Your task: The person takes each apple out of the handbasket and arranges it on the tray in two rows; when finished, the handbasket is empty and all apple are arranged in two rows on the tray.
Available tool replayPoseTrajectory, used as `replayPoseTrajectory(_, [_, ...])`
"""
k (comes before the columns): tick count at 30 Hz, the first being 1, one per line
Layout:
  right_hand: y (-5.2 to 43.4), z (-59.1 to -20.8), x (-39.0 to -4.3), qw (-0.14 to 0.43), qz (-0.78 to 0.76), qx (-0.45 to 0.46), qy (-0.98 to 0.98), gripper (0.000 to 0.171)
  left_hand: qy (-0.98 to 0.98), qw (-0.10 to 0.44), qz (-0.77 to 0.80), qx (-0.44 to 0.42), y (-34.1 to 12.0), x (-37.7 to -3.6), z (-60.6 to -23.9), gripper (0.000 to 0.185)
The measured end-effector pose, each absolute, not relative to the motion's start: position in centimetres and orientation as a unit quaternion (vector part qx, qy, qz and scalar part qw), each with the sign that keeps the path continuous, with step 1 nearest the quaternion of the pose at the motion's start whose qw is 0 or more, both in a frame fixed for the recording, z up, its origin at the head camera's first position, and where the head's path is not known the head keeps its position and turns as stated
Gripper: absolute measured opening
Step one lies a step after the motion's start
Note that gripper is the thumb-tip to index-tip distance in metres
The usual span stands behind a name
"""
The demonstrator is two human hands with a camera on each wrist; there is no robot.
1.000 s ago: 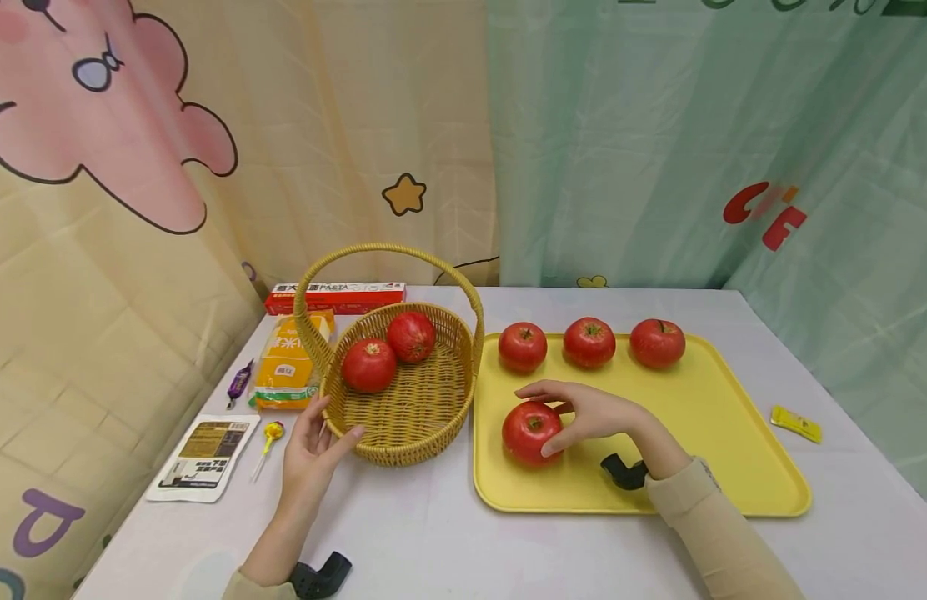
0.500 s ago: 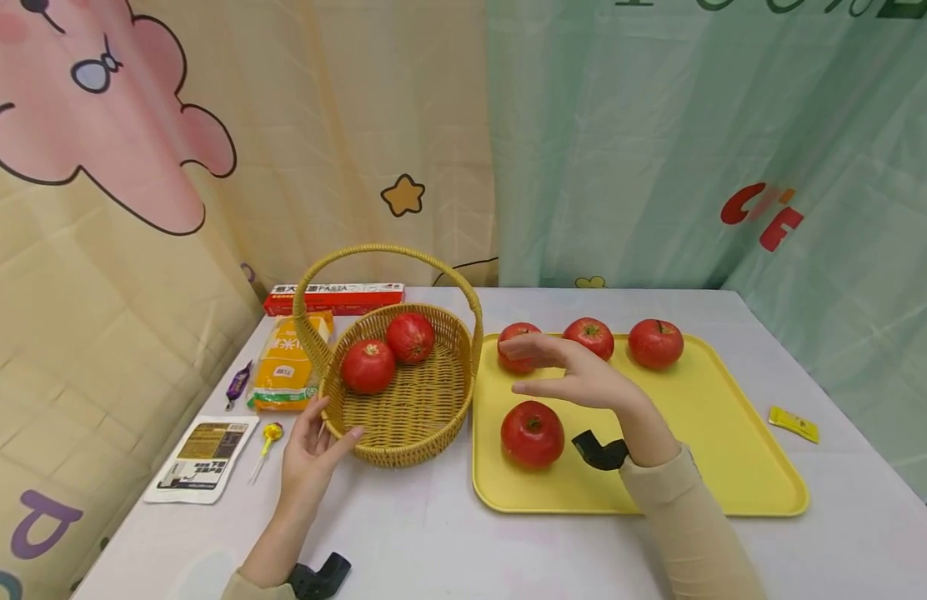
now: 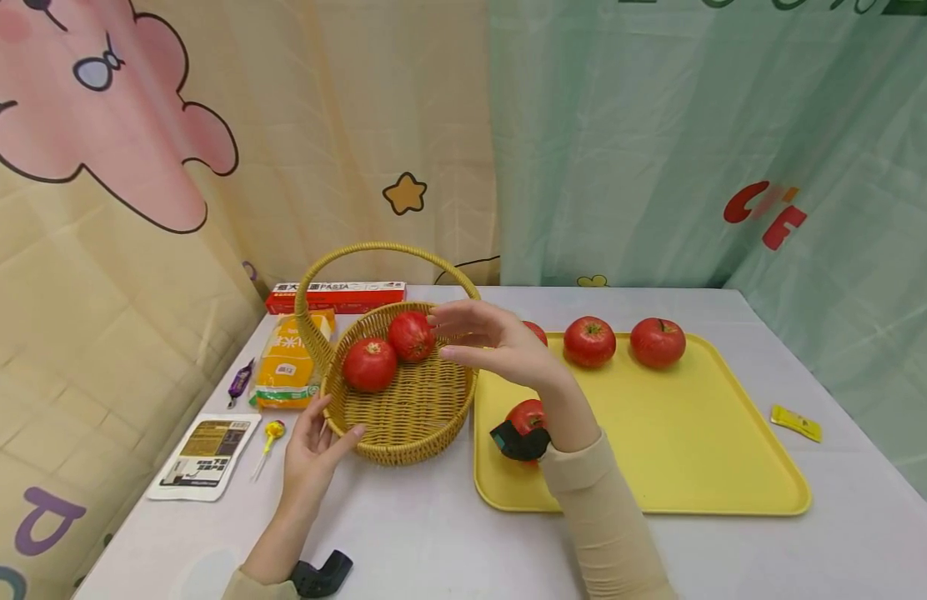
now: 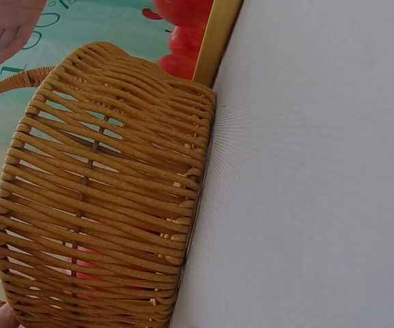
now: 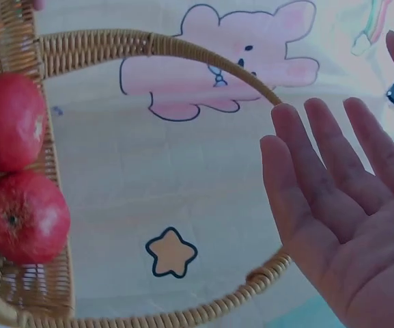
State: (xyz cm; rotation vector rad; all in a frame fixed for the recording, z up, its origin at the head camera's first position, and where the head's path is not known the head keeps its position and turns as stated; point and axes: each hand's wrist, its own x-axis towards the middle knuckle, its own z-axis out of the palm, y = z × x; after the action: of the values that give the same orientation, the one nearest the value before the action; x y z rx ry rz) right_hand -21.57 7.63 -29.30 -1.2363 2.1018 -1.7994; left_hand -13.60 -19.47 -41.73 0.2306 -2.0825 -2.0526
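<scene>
Both hands show in the head view. Our right hand [image 3: 493, 342] hangs above the right rim of the wicker basket [image 3: 403, 437], fingers straight and spread, holding nothing; its fingertips come just beside the far apple [image 3: 412, 336] of the 2 in the basket. The other basket apple [image 3: 369, 365] lies to its left. Our left hand [image 3: 311, 454] rests against the basket's near left wall, thumb touching the rim, fingers relaxed and not curled round anything. Right of the basket sits a yellow tray [image 3: 696, 467] on the white table [image 3: 433, 533], their edges nearly touching. On the tray we see 2 apples [image 3: 589, 342] in full along the far edge, a 3rd partly hidden behind our right hand, and 1 more [image 3: 525, 414] near the near left corner, half covered by the wrist. Left of the basket lie a yellow packet [image 3: 287, 364], a red pasta box [image 3: 336, 296], a lollipop [image 3: 271, 433] and a flat white sachet [image 3: 202, 457]. A small yellow wrapper [image 3: 796, 422] lies right of the tray.

From the left wrist we see the woven basket wall [image 4: 108, 205] close up, standing on the table, with fingertips touching its left edge.

From the right wrist we see the open palm [image 5: 350, 225] with straight fingers under the basket handle [image 5: 183, 51], and the 2 apples [image 5: 22, 215] at the left inside the basket.
</scene>
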Motion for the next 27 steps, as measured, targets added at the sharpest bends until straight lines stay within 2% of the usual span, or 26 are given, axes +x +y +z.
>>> replayPoseTrajectory(12, [1.8,-30.8,-24.4,0.126,-0.644,-0.398,0.641,0.044,-0.703,0.101,-0.7,0.076,-19.5,-13.6,-41.7,0.066])
replayPoseTrajectory(27, [-2.4,-33.6,-27.9,0.105,-0.696,-0.332,0.628,0.043,-0.701,0.098,-0.703,0.071,-19.5,-13.5,-41.7,0.067])
